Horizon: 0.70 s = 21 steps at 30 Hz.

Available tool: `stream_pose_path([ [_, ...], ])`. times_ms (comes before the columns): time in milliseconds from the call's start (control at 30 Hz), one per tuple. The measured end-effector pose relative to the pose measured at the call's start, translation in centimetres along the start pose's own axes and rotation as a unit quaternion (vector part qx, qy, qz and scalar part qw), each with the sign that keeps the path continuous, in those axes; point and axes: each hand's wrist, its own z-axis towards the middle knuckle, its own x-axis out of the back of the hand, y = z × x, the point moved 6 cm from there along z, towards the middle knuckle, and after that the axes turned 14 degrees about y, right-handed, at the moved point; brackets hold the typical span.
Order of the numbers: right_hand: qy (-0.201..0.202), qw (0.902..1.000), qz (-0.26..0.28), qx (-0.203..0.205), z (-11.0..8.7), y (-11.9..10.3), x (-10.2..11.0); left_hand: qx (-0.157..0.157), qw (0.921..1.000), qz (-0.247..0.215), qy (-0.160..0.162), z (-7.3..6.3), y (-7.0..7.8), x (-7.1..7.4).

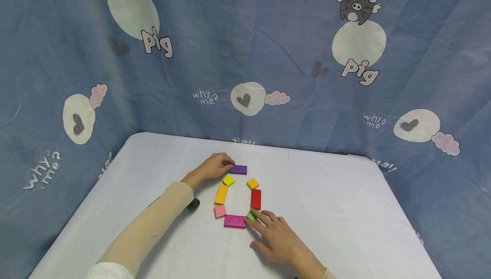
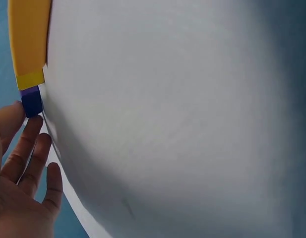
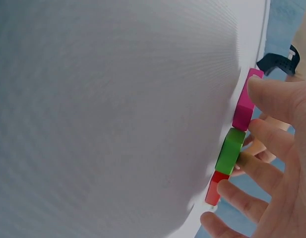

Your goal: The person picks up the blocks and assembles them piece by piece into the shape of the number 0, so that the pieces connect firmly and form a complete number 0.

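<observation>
Colored blocks lie in a ring on the white table. At the far side, my left hand (image 1: 215, 166) pinches the left end of a purple block (image 1: 239, 170) between thumb and index finger; the left wrist view shows that end (image 2: 31, 103) between the fingertips. Below it lie a yellow block (image 1: 228, 180) and a longer orange block (image 1: 220, 195). My right hand (image 1: 278, 238), fingers spread, touches a green block (image 1: 251, 216) with its fingertips. That green block (image 3: 230, 151) sits between the magenta block (image 3: 243, 106) and the red block (image 3: 212, 192).
A pink block (image 1: 220, 211) and a small orange block (image 1: 252, 183) complete the ring's left and right sides. A small black object (image 1: 193, 204) shows by the left sleeve. Blue printed cloth (image 1: 299, 121) hangs behind the white table (image 1: 326, 193).
</observation>
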Motion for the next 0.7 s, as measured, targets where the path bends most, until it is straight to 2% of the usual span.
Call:
stream_pose_path([
  [267,-0.004,1.0000,-0.003,-0.003,0.0,0.0,0.0,0.011,0.9999,-0.007,-0.011,-0.1,0.1,-0.4],
  [567,-0.008,0.9999,-0.004,-0.007,0.0,0.1,-0.1,-0.034,0.9991,-0.013,-0.022,-0.5,1.2,-0.1],
  [700,-0.003,1.0000,-0.005,-0.003,0.0,0.1,-0.1,-0.034,0.9988,-0.018,-0.031,-0.6,1.6,0.0],
])
